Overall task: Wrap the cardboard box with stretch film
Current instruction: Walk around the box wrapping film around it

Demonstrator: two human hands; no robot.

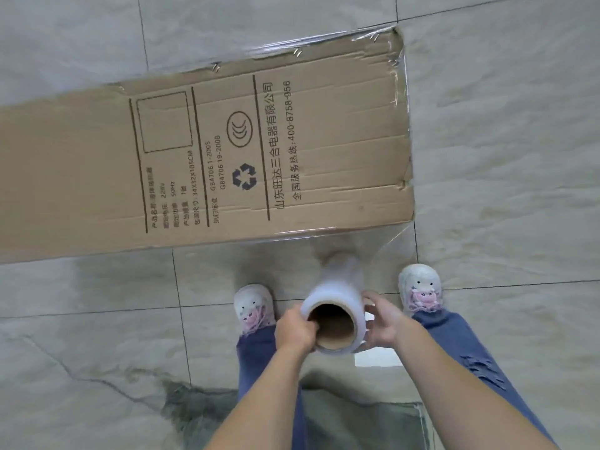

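A long brown cardboard box [201,157] with printed text lies flat on the tiled floor, running off the left edge. Clear stretch film [401,102] covers its right end and stretches from its near edge down to the roll. The stretch film roll [341,287] stands upright in front of my feet, its cardboard core facing me. My left hand [293,331] grips the roll's top rim with fingers hooked into the core. My right hand [381,321] holds the roll's right side.
Grey marbled floor tiles [503,141] surround the box. My two feet in white shoes [418,287] stand just behind the roll, about a shoe's length from the box's near edge.
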